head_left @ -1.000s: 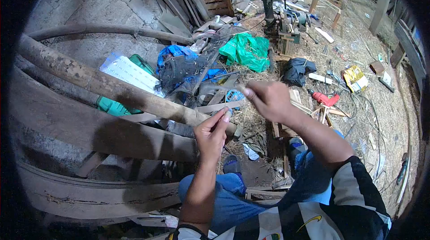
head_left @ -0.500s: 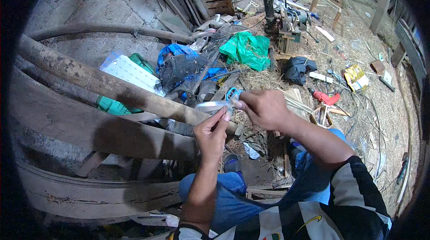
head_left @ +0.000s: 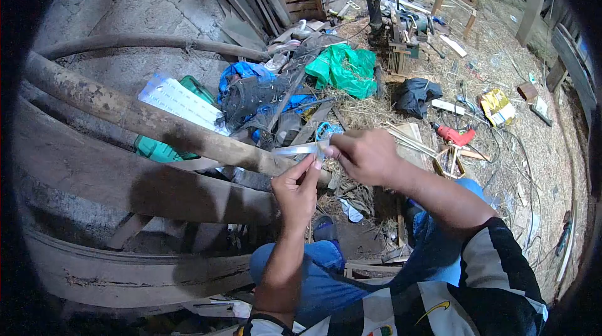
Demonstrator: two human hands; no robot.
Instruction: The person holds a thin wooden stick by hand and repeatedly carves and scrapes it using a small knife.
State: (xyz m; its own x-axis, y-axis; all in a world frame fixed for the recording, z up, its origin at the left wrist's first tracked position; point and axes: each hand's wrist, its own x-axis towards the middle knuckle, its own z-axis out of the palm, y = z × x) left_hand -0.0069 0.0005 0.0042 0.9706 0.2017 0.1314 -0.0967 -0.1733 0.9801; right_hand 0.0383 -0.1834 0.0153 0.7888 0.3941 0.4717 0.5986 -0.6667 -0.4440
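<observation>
A shiny, flat, blade-like strip (head_left: pixel 295 150) points left from my right hand (head_left: pixel 367 155), whose fingers are wrapped round its right end. Just below it, my left hand (head_left: pixel 296 189) pinches a thin, light piece upright between thumb and fingertips. The strip crosses right above my left fingertips, at the top of the thin piece. Whether strip and piece touch cannot be made out. Behind the hands runs a long, rough pole (head_left: pixel 157 120), and a blue coiled item (head_left: pixel 327 130) lies on the ground beyond the strip.
A green bag (head_left: pixel 343 71), a black bag (head_left: pixel 416 96) and a red drill (head_left: pixel 454 135) lie on the straw-covered ground. White sheets (head_left: pixel 182 103) rest behind the pole. Curved boards (head_left: pixel 138 267) stand at the left. Cables run at the right.
My right hand has come down and slightly left, bringing the blurred strip from above right to just over my left fingertips. My left hand has kept its pinch in nearly the same place.
</observation>
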